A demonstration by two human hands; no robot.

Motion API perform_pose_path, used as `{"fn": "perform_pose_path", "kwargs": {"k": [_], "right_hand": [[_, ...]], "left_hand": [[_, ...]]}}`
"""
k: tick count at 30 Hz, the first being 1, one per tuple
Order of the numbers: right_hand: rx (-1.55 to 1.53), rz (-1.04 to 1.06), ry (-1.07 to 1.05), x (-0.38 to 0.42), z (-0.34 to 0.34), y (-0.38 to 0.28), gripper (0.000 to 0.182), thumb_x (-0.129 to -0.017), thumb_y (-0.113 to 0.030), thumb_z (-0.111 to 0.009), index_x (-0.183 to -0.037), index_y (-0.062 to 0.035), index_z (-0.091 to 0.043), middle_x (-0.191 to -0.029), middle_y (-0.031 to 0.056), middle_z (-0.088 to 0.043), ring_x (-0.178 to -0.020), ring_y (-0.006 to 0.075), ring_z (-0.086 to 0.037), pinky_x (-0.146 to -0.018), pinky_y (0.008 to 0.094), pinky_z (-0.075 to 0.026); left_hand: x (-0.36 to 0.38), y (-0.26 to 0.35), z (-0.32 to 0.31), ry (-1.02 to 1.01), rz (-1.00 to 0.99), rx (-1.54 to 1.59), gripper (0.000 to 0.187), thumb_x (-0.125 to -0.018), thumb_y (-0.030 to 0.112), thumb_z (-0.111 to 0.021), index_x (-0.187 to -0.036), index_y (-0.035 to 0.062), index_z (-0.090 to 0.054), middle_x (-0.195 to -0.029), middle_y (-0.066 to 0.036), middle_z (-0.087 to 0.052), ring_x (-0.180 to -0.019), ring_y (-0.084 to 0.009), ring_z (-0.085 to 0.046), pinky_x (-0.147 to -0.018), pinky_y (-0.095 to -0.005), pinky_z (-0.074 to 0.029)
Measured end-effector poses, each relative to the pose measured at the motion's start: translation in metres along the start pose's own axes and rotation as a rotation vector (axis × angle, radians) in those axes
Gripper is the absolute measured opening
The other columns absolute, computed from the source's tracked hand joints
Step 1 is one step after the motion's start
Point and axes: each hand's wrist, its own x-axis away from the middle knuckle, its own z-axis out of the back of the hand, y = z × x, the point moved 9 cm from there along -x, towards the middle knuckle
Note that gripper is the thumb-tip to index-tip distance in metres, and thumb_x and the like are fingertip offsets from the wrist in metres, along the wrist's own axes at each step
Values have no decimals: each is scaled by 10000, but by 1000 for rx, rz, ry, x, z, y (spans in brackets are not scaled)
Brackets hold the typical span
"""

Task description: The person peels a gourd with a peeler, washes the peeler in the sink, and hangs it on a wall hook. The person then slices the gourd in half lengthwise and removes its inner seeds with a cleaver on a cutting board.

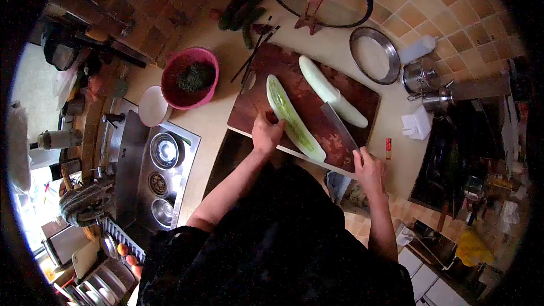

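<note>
The right hand grips a kitchen knife above the wooden cutting board. The left hand, fingers curled, holds the edge of a halved cucumber lying seeds-up on it. Beyond the blade lies another pale cucumber piece; farther off, a steel bowl.

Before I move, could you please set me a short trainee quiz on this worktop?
1. Multiple choice: which hand holds the knife?
A) Left
B) Right
C) Neither

2. True or false: the long pale green piece that the left hand touches lies with its seeded face up on the cutting board.

3. Fill in the colour: the dark green food sits in a ____ bowl.

Key: 1. B, the right hand; 2. True; 3. Pink.
</note>
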Motion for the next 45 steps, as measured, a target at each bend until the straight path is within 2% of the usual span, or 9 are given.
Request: {"fn": "perform_pose_path", "kwargs": {"k": [2,5,8,9,12,20,27,38,45], "right_hand": [[-37,-64,-80,-3,7,-3,299,-995,-314,-585,-991,-21,-646,-764,267,-649,-761,457,-654,-635,507,-494],[-229,-139,-52,12,-10,12,315,-1007,-311,-582,-944,-5,-619,-670,211,-638,-623,378,-658,-562,465,-483],[-696,-432,-321,34,-47,18,326,-1032,-337,-551,-957,-23,-601,-573,92,-559,-486,216,-580,-475,375,-450],[-886,-426,-362,37,-51,2,302,-1050,-344,-523,-1028,-49,-583,-567,0,-475,-453,93,-477,-424,291,-406],[-1114,-479,-422,37,-65,-19,272,-1060,-311,-505,-1058,-42,-544,-577,2,-485,-432,98,-459,-406,274,-393],[-808,-365,-441,-41,-58,-63,349,-1056,-350,-480,-1009,-13,-554,-563,27,-510,-391,122,-469,-394,302,-410],[-762,-304,-490,-95,-67,-63,397,-1033,-414,-527,-1074,-22,-579,-569,27,-519,-399,124,-493,-390,296,-429],[-712,-292,-503,-117,-68,-64,419,-1025,-428,-534,-1113,-21,-586,-570,29,-521,-391,125,-486,-389,304,-420],[-728,-309,-512,-115,-59,-71,400,-1033,-406,-523,-1107,-18,-588,-562,25,-518,-381,117,-472,-382,299,-407]], "left_hand": [[-11,-9,-4,-32,13,17,419,-778,203,-740,-1141,15,-652,-1018,-142,-734,-947,-273,-713,-852,-370,-548],[-20,2,0,-33,-50,-38,410,-789,202,-727,-1162,38,-677,-1041,-133,-743,-952,-259,-720,-837,-369,-556],[-27,23,8,-59,-152,-38,417,-804,194,-720,-1197,59,-689,-1024,-121,-752,-905,-248,-731,-817,-368,-562],[-30,20,7,-84,-140,-37,421,-809,192,-719,-1208,62,-686,-1015,-120,-753,-889,-245,-732,-811,-368,-563],[-32,18,6,-136,-144,-51,429,-825,190,-719,-1234,66,-680,-977,-118,-756,-842,-237,-734,-790,-367,-565],[-34,0,9,-89,-207,-16,421,-863,225,-711,-1246,55,-674,-877,-134,-723,-811,-247,-701,-774,-376,-548],[-28,12,15,-101,-166,-28,447,-869,225,-716,-1303,135,-656,-919,-114,-719,-823,-242,-688,-775,-379,-541],[-29,13,14,-113,-184,34,535,-863,216,-718,-1385,226,-601,-922,-92,-712,-815,-229,-679,-785,-370,-545],[-26,18,19,-81,-159,-63,538,-865,247,-720,-1388,216,-601,-943,-102,-710,-861,-224,-684,-812,-372,-540]]}}
